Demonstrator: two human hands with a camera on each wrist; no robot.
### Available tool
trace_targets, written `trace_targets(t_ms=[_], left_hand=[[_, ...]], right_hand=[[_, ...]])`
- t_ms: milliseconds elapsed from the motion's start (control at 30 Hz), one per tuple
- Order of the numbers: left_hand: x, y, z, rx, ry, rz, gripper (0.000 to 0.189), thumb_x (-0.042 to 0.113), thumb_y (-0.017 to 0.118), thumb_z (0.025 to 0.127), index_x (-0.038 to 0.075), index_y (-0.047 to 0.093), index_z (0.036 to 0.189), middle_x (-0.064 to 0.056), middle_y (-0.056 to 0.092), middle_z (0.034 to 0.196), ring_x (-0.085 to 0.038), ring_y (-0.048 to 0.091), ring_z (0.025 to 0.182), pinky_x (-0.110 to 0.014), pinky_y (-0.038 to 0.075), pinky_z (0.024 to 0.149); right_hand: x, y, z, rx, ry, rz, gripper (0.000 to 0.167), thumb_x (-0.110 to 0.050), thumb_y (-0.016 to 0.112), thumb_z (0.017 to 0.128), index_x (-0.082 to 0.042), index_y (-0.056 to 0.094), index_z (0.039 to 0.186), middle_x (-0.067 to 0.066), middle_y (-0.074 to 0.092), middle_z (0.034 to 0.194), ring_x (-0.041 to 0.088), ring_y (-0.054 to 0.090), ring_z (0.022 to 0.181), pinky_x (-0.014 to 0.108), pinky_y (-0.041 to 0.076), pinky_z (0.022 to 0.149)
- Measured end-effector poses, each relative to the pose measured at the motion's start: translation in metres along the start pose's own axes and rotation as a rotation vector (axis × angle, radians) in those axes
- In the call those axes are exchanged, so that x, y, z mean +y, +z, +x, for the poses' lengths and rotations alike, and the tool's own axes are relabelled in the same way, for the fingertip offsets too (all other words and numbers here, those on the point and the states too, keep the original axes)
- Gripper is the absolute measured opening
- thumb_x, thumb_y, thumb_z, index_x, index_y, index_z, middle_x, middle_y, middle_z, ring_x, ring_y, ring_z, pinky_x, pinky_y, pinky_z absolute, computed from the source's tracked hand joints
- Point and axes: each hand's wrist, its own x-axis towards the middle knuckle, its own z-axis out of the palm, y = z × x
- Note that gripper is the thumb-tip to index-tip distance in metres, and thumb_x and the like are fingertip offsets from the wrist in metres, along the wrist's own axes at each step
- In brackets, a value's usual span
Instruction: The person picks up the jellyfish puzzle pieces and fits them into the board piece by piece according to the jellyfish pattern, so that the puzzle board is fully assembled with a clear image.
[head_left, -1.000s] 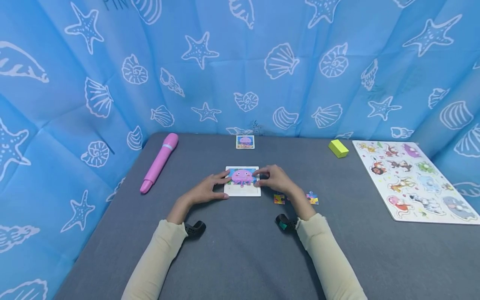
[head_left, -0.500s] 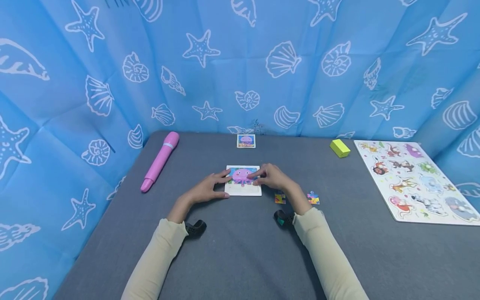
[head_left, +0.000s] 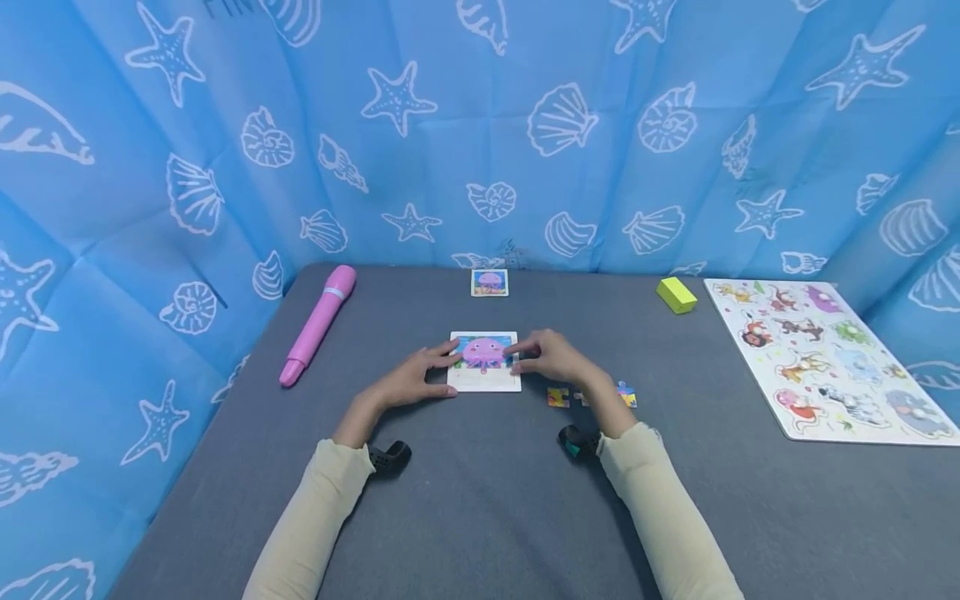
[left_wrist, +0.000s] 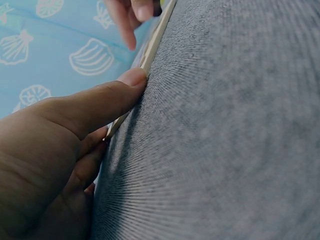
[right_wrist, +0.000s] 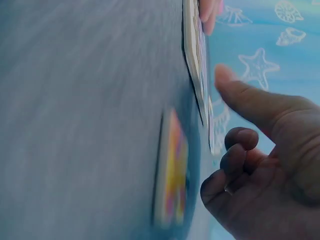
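Head view: bright, even, diffuse light across the blue curtain [head_left: 442, 167] and grey table cloth [head_left: 480, 508]. Soft shadow runs beside the right sleeve [head_left: 667, 508], consistent with light from above. Wide-angle stretching noted on the animal board [head_left: 832, 367] at far right. Left wrist view: dimmer; left hand [left_wrist: 65, 150] shaded, darkest at the lower fingers. Right wrist view: cool, hazy cast; puzzle piece [right_wrist: 175, 180] blurred, cloth smeared, right hand [right_wrist: 285, 170] dark along its curled fingers.

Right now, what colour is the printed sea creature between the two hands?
The sea creature is pink, best seen in the head view.
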Motion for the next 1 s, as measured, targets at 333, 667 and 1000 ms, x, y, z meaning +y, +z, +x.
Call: trace_targets(t_ms=[333,667,1000], left_hand=[[0.001,0.001,-0.001,0.016,0.022,0.021,0.064,0.027,0.066,0.085,0.007,0.038,0.139,-0.011,0.022,0.152,-0.030,0.018,0.141,-0.052,0.007,0.114],[0.000,0.002,-0.001,0.018,0.008,0.025,0.064,0.028,0.066,0.084,0.008,0.039,0.139,-0.010,0.023,0.152,-0.030,0.020,0.140,-0.053,0.009,0.113],[0.003,0.002,0.000,0.034,-0.002,0.027,0.065,0.030,0.067,0.083,0.009,0.041,0.138,-0.008,0.025,0.152,-0.031,0.022,0.139,-0.053,0.012,0.112]], right_hand=[[0.013,-0.020,-0.040,0.067,0.063,0.021,0.035,-0.015,0.070,0.080,-0.006,0.066,0.114,0.002,0.040,0.071,0.017,0.034,0.065,0.027,0.031,0.058],[0.025,-0.024,-0.073,-0.010,0.069,-0.100,0.044,-0.020,0.075,0.076,-0.006,0.065,0.116,0.007,0.054,0.083,0.015,0.035,0.071,0.026,0.029,0.062],[0.026,-0.022,-0.082,0.057,0.006,-0.217,0.041,-0.021,0.078,0.072,-0.004,0.069,0.108,0.015,0.067,0.094,0.037,0.054,0.100,0.042,0.042,0.086]])
